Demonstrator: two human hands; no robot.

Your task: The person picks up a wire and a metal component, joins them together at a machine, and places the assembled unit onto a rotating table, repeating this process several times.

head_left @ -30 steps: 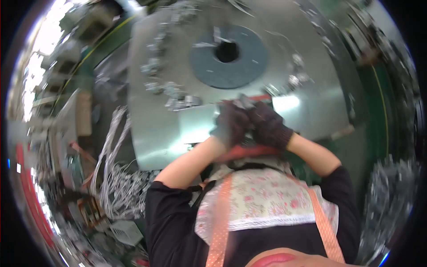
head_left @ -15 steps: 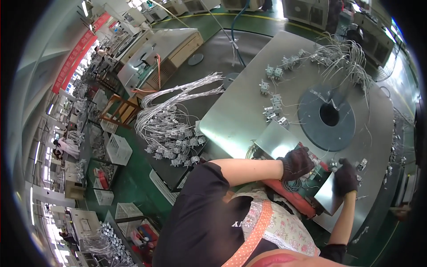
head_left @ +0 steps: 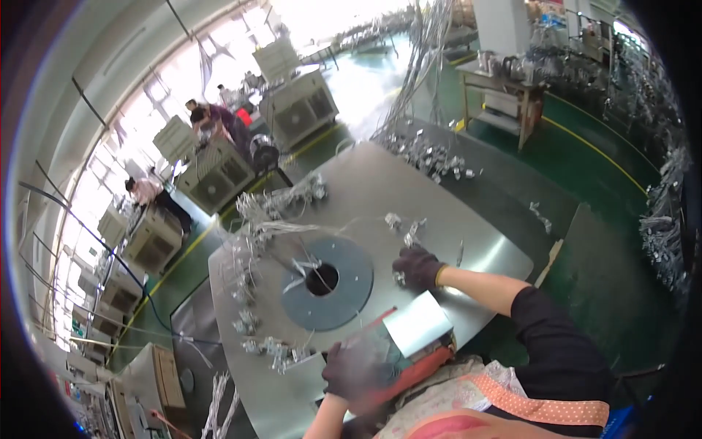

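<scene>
My right hand (head_left: 418, 268), in a dark glove with fingers curled, is over the metal tabletop (head_left: 482, 267). A small silvery metal part (head_left: 399, 279) shows at its fingertips. Just beyond lie more small metal parts (head_left: 411, 233) with wires. My left hand (head_left: 344, 372), also gloved, is at the near side beside a green bench fixture; its fingers are smeared and partly hidden. Between my hands, close to my body, sits a shiny metal plate (head_left: 418, 322) on the fixture, with a red padded edge (head_left: 423, 369) below it.
A grey disc (head_left: 351, 300) with a central hole stands on the tabletop, wires crossing it. Wired metal parts (head_left: 247, 322) line the table's left side, and bundles (head_left: 281, 201) lie at the far edge. Another pile (head_left: 431, 157) rests beyond. People work at far machines.
My view has swung round to the right, so the table appears turned. My right hand has moved from beside the fixture out over the tabletop to the small metal parts.
</scene>
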